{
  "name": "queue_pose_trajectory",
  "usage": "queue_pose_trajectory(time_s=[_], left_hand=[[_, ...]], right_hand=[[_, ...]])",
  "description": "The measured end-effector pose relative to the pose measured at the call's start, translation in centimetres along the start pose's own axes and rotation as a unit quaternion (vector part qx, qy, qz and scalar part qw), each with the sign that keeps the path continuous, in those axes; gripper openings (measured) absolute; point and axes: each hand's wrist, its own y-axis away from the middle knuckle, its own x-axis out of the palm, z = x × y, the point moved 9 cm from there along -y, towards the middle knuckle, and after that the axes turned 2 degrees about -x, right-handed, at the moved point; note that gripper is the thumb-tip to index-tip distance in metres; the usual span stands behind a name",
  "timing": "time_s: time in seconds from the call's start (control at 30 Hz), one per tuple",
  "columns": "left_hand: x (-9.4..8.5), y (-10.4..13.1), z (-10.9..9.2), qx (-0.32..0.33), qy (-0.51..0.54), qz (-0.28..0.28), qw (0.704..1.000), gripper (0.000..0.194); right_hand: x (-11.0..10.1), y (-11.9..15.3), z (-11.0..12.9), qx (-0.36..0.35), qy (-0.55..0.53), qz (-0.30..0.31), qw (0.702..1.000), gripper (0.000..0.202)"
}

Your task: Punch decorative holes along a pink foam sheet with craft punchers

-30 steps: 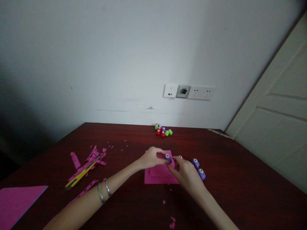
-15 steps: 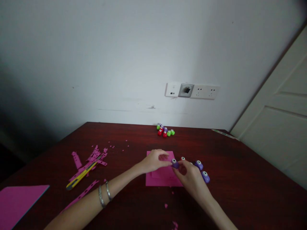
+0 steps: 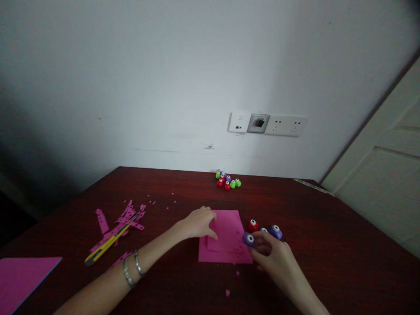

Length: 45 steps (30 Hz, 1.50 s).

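In my right hand (image 3: 274,258) is a small purple craft punch (image 3: 248,239) with a dark star mark on its white top, pinched between thumb and fingers. It is at the right edge of the pink sheets. My left hand (image 3: 200,222) is at their left side, thumb and fingers apart, with nothing seen between them. A smaller pink sheet (image 3: 226,234) lies on a larger pink sheet (image 3: 226,257). Tiny pink bits are scattered on and in front of them. A red punch (image 3: 252,225) and a purple punch (image 3: 276,232) stand beyond my right hand; another is partly hidden.
Several red, green and purple punches (image 3: 227,185) cluster near the wall. On the left, a yellow utility knife (image 3: 108,246) lies over punched pink strips (image 3: 102,221). A pink board (image 3: 24,280) is at the near left. Wall sockets (image 3: 285,125) are above the dark red table (image 3: 183,284).
My right hand has drawn the purple punch right and nearer, away from the left hand. My left hand has moved left, off the punch. The view has shifted slightly.
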Motion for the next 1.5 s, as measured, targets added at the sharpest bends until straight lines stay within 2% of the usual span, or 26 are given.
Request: queue_pose_trajectory(time_s=[0.17, 0.37, 0.63, 0.83, 0.97, 1.23, 1.37, 1.5], left_hand=[[0.6, 0.0, 0.3, -0.018, 0.011, 0.016, 1.0, 0.048], [1.0, 0.0, 0.4, -0.032, 0.046, 0.037, 0.998, 0.042], [1.5, -0.3, 0.9, -0.03, 0.064, 0.028, 0.997, 0.043], [1.1, -0.5, 0.9, -0.021, 0.119, 0.014, 0.993, 0.022], [0.3, -0.8, 0.8, -0.011, 0.216, 0.011, 0.976, 0.019], [-0.7, -0.6, 1.4, -0.061, 0.396, 0.019, 0.916, 0.029], [-0.3, -0.6, 1.5, -0.077, 0.43, 0.03, 0.899, 0.032], [0.1, -0.9, 2.0, -0.085, 0.431, 0.027, 0.898, 0.031]], right_hand=[[0.3, 0.2, 0.5, -0.031, 0.024, 0.013, 0.999, 0.016], [0.2, 0.1, 0.6, -0.054, 0.069, -0.004, 0.996, 0.014], [0.2, 0.3, 1.0, -0.076, 0.112, -0.006, 0.991, 0.014], [0.0, 0.2, 1.3, -0.071, 0.181, -0.016, 0.981, 0.018], [0.0, 0.2, 1.6, -0.068, 0.199, -0.018, 0.978, 0.019], [-0.1, 0.4, 1.5, -0.074, 0.234, -0.047, 0.968, 0.021], [-0.1, 0.4, 1.2, -0.081, 0.245, -0.058, 0.964, 0.021], [0.1, 0.4, 1.2, -0.095, 0.261, -0.066, 0.958, 0.024]])
